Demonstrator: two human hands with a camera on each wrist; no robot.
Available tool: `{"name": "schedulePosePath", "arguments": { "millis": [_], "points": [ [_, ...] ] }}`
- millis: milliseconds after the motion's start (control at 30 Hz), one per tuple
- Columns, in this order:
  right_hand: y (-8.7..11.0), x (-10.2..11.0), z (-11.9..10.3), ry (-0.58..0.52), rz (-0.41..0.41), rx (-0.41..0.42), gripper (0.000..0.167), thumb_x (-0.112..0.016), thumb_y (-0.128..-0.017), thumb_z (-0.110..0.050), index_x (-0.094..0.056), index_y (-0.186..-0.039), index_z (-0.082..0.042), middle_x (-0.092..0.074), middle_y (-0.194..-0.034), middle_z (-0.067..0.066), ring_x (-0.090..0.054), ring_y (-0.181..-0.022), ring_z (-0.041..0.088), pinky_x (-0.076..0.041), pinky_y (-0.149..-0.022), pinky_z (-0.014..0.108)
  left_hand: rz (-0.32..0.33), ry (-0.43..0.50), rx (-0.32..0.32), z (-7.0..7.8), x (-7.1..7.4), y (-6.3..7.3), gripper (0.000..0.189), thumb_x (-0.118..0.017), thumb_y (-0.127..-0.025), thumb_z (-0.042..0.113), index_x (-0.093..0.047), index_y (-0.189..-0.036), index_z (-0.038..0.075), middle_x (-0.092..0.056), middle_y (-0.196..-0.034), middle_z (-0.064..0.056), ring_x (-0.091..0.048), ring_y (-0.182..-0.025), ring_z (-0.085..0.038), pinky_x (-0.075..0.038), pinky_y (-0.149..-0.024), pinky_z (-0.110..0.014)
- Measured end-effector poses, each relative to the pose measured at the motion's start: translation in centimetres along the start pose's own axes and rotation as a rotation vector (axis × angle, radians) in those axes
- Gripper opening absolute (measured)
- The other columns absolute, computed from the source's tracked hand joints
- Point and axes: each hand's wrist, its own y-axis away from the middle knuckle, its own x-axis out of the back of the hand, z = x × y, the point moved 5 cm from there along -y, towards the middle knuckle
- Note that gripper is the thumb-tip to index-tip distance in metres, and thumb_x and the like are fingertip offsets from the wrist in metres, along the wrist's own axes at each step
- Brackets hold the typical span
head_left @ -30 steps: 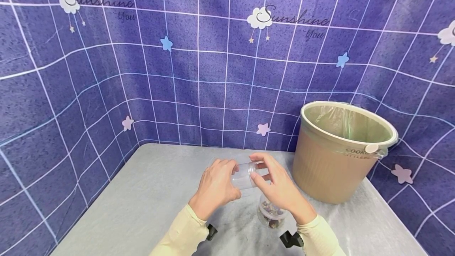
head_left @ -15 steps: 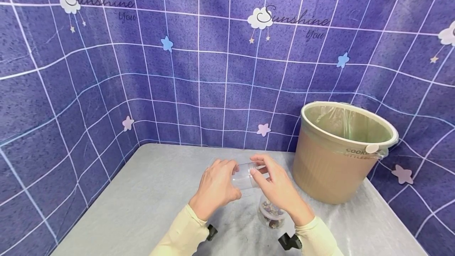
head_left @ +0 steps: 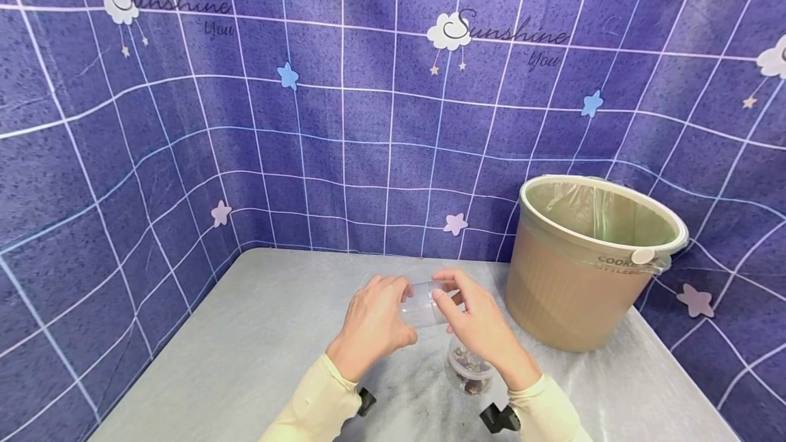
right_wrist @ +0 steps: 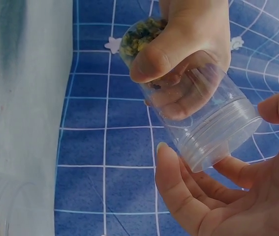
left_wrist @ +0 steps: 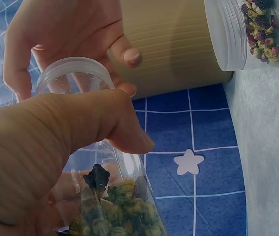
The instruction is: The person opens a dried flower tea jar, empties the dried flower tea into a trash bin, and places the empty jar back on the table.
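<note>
greenish buds [right_wrist: 142, 38] in the tilted jar [right_wrist: 203, 115], wrist views only

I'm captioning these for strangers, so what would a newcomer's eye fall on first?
Probably the purple starry backdrop, filling most of the head view. Next, the large tan bin at right, then the clear jar near lower centre, between the left hand and the right hand.

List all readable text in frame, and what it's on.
"Sunshine You", legible twice, on the purple grid-patterned fabric backdrop.
"COOK…", end unreadable, on the tan ribbed plastic bucket.
"LITTLE…", blurred, end unreadable, below that.
None seen on the held clear plastic jar or standing clear plastic jar.
</note>
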Motion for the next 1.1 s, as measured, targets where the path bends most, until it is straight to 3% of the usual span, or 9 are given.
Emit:
{"name": "schedulePosePath", "arguments": {
  "millis": [333,867,1100],
  "points": [
    [-0.05,0.05,0.33,0.038,0.014,-0.051,0.027,-0.062,-0.102,-0.036,-0.066,-0.125,-0.022,-0.071,-0.104,0.005,-0.063,-0.064,0.015,-0.052,-0.05,0.031,-0.006,0.009,0.0,0.0,0.04,0.01,0.049,-0.084,-0.05,0.019,-0.068,-0.097,0.02,-0.065,-0.085,0.007,-0.052,-0.078,-0.015,-0.045,-0.064,-0.032],
    [-0.03,0.02,0.64,0.005,0.009,-0.097,0.032,-0.062,-0.101,-0.046,-0.069,-0.119,-0.021,-0.069,-0.095,0.002,-0.063,-0.061,0.021,-0.052,-0.051,0.031,0.017,-0.01,-0.01,0.05,0.12,0.1,0.049,-0.084,-0.048,0.019,-0.068,-0.094,0.02,-0.06,-0.081,0.011,-0.052,-0.077,-0.014,-0.045,-0.064,-0.031],
    [-0.09,-0.05,0.71,0.026,0.013,-0.106,0.032,-0.064,-0.1,-0.044,-0.069,-0.119,-0.019,-0.07,-0.095,0.001,-0.064,-0.063,0.017,-0.052,-0.053,0.03,0.02,-0.012,-0.011,0.04,0.15,0.1,0.049,-0.085,-0.048,0.019,-0.067,-0.094,0.02,-0.06,-0.08,0.01,-0.053,-0.077,-0.015,-0.046,-0.063,-0.032]
  ]
}}
